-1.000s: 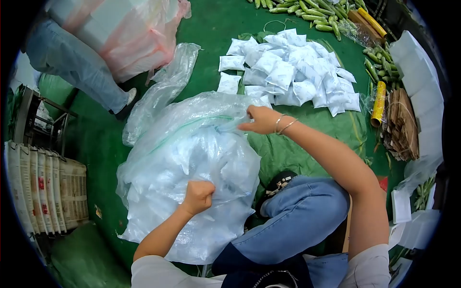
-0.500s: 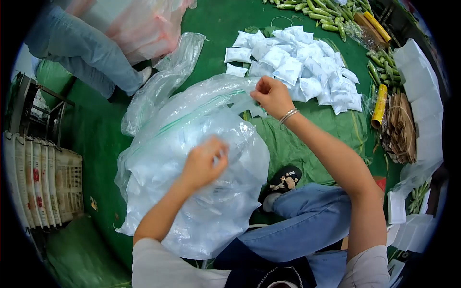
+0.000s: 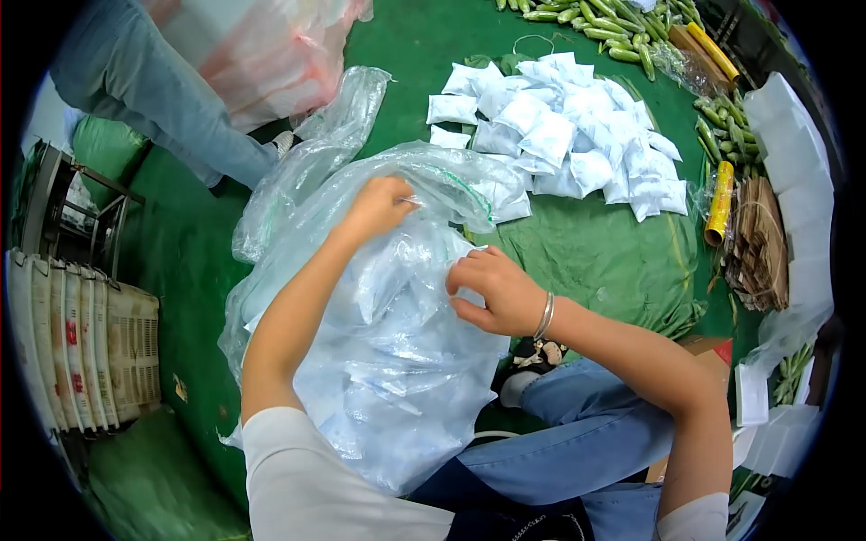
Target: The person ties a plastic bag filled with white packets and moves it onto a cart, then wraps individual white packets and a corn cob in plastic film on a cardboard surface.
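A large clear plastic bag [image 3: 361,397] full of white pillow-shaped packets lies in front of me, its mouth bunched and marked with a green stripe. My left hand [image 3: 383,206] is closed on the film near the bag's mouth. Lower and to the right, my right hand [image 3: 498,287], with a bracelet at the wrist, has its fingers curled against the bag's edge and appears to pinch the film. Beyond the bag, a heap of white packets [image 3: 546,135] rests on a green sheet [image 3: 595,257].
Several green vegetables [image 3: 613,27] lie at the back right, near a yellow roll [image 3: 719,203] and bundled brown paper [image 3: 758,239]. White foam boxes [image 3: 789,171] line the right side. Stacked plastic crates [image 3: 86,343] stand left. Another person's leg [image 3: 171,90] is at the upper left.
My left hand has moved up and forward onto the bag's mouth. The right hand has come down and toward me, and the bag's striped rim has folded over to the right.
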### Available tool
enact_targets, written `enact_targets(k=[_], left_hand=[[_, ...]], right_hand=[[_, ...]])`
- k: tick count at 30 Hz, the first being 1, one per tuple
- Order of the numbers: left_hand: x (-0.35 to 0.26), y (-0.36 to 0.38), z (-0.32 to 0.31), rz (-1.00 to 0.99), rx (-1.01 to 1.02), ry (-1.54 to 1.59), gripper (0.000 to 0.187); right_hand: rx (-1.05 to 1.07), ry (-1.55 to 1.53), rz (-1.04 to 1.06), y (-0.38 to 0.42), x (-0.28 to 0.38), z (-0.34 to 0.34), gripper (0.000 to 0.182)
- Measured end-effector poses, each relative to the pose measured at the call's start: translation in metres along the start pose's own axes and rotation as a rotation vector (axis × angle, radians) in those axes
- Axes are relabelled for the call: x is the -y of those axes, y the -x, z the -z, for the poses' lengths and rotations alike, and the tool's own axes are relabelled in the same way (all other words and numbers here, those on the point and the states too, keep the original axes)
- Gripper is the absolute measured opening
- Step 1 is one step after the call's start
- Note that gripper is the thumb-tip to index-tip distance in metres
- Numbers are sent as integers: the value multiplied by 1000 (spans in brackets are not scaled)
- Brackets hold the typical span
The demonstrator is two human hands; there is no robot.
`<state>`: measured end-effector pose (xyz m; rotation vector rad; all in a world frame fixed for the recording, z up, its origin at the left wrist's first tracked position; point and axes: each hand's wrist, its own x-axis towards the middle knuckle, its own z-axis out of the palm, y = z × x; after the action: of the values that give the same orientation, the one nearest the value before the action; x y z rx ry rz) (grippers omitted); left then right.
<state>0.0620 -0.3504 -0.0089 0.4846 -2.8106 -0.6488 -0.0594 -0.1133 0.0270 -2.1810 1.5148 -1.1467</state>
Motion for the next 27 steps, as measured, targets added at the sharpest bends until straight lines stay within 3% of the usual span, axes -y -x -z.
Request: enact_targets(k=[1, 2, 4, 5, 6, 8, 9, 16, 20, 26, 27], left_hand=[[-5, 7, -2, 67, -129, 185, 12], [-10, 15, -3, 65, -116, 181, 12], [-23, 28, 1, 62, -231, 207, 9], [-26, 29, 0, 63, -220, 207, 9], [-27, 28, -2, 106, -254, 265, 8], [-30, 26, -4, 152, -274, 319, 7], [-33, 24, -4, 187, -282, 330, 6], [-26, 21, -13, 253, -282, 316, 6], [-31, 21, -10, 341, -161, 417, 6], [-33, 24, -7, 401, -123, 576, 11], [-35, 24, -4, 327, -13, 546, 9]], right_hand=[[-45, -115, -107, 0, 2, 0, 14], [-55, -122, -114, -4, 0, 2, 14], [-99, -798, -828, -18, -12, 11, 19], [-71, -753, -867, -21, -28, 9, 18], [-74, -760, -874, -27, -41, 7, 18], [90, -189, -775, -43, -63, -2, 18], [131, -93, -689, -50, -74, -10, 21], [190, -163, -584, -55, -102, -40, 28], [35, 17, -575, -49, -100, -52, 28], [-136, -179, -514, -37, -115, -62, 24], [-180, -305, -512, -34, -117, -61, 22]])
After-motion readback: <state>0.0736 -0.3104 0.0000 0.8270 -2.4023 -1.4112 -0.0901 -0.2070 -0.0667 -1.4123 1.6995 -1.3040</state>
